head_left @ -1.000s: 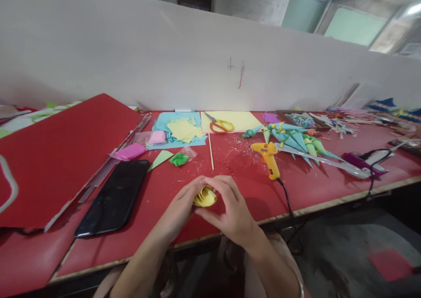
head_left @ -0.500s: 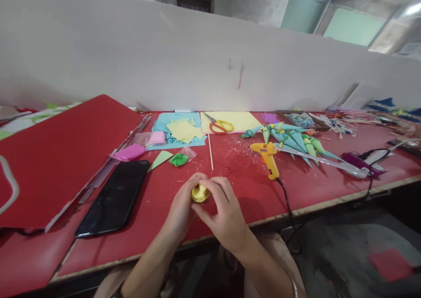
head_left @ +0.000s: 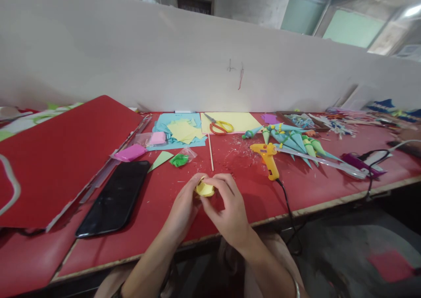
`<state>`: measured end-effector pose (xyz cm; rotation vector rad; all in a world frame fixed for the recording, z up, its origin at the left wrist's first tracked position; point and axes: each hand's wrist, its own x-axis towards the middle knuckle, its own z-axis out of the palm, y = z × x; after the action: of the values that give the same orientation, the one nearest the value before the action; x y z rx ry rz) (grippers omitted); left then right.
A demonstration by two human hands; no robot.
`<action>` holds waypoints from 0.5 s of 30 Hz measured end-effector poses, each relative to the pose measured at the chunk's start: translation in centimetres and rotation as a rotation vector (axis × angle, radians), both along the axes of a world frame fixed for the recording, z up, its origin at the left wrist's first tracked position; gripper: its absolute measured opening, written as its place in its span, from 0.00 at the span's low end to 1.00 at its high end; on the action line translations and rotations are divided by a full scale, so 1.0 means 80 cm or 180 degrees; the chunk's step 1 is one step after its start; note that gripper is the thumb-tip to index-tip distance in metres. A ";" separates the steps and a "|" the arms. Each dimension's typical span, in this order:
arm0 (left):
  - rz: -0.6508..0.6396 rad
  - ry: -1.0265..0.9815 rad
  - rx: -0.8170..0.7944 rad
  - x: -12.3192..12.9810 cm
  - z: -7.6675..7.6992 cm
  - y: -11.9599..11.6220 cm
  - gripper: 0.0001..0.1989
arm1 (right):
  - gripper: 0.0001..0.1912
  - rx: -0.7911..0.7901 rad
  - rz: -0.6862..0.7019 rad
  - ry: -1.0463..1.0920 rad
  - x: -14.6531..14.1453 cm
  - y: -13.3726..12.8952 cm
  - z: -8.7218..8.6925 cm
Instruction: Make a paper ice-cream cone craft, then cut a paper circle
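Near the table's front edge, a small rolled yellow paper piece (head_left: 205,189) is held between both hands. My left hand (head_left: 187,201) wraps its left side. The thumb and fingers of my right hand (head_left: 228,206) pinch its right side. Beyond them a thin pale stick (head_left: 211,153) lies on the red table (head_left: 237,175). A bag of green clay (head_left: 179,159) and a light green paper triangle (head_left: 161,159) rest to its left. Red-and-yellow scissors (head_left: 221,126) lie on a pale yellow sheet (head_left: 243,119).
A yellow glue gun (head_left: 269,159) with a black cord lies right of my hands, before blue and green paper cones (head_left: 292,139). At left are a black phone (head_left: 113,199), pink clay packs (head_left: 130,152) and a large red board (head_left: 66,162). A white partition (head_left: 164,61) stands behind.
Both hands have shifted slightly right and up with the yellow paper piece, which now shows its opening at a different tilt. At the far right edge, a blurred hand has come into view.
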<state>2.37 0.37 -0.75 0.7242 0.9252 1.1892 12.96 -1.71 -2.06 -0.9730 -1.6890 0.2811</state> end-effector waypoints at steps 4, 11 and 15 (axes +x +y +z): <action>-0.0094 -0.0082 0.0088 0.000 0.002 0.000 0.11 | 0.15 -0.0135 0.0062 0.0244 0.002 0.001 0.003; -0.0063 0.0123 0.0243 -0.003 0.001 0.002 0.14 | 0.13 -0.0481 0.0162 0.0864 0.007 0.004 0.005; -0.0218 0.0286 0.0353 -0.009 -0.001 0.002 0.16 | 0.09 -0.0687 0.0147 0.1080 0.013 0.007 0.004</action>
<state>1.67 0.55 -0.83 0.8980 0.9067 1.1617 13.98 -1.12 -1.78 -0.9816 -1.3902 0.6336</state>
